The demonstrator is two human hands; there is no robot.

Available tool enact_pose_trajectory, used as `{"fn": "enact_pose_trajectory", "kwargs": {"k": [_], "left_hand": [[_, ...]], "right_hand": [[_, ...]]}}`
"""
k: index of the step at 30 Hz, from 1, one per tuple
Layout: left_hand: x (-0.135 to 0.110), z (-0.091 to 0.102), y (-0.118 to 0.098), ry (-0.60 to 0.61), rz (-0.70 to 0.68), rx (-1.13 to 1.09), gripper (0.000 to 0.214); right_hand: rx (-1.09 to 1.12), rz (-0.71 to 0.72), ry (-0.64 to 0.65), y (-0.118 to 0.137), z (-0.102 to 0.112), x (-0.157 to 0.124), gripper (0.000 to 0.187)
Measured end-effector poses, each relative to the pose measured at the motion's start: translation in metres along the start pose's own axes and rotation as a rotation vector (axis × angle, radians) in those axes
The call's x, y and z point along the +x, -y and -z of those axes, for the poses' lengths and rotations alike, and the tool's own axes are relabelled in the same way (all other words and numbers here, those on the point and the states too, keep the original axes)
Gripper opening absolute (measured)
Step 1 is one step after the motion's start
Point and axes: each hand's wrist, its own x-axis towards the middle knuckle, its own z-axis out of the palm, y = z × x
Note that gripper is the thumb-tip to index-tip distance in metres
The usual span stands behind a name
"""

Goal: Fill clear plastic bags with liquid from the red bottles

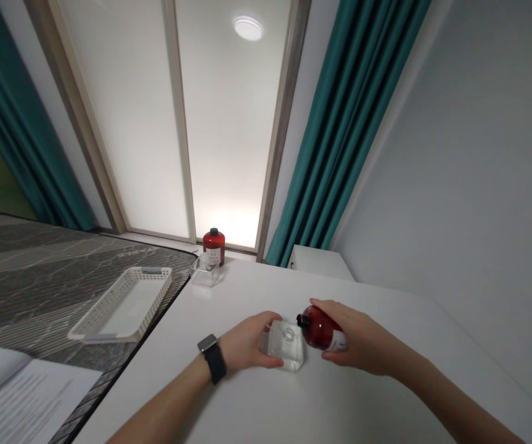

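Note:
In the head view, my right hand (360, 336) is wrapped around a dark red bottle (317, 328) with a white label, tipped nearly on its side. The bottle's dark neck points left, over the near right edge of a clear square container (288, 357). My left hand (251, 342) grips that container from the left, thumb on the near side and fingers on the far side. A small round shape shows inside it; I cannot tell whether liquid is there. The container rests on the white table (358, 407).
Toward the table's far left corner stand another red bottle (214, 242), upright with a black cap, and a clear box (204, 275) with something transparent in it. A white basket (124, 308) and an open book (25, 394) lie on the grey patterned surface at left.

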Motion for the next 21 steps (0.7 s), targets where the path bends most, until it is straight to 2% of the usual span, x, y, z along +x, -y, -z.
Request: {"fn": "enact_pose_trajectory", "kwargs": {"k": [5, 15, 21], "left_hand": [[0.001, 0.002, -0.002, -0.038, 0.014, 0.029, 0.065], [0.001, 0.021, -0.007, -0.179, 0.06, 0.029, 0.062], [0.001, 0.022, -0.006, -0.18, 0.075, 0.046, 0.062]], "right_hand": [[0.115, -0.071, -0.204, -0.015, -0.023, -0.009, 0.085], [0.442, -0.258, -0.496, -0.025, -0.071, -0.014, 0.082], [0.557, -0.243, -0.562, -0.038, -0.092, -0.013, 0.076]]}}
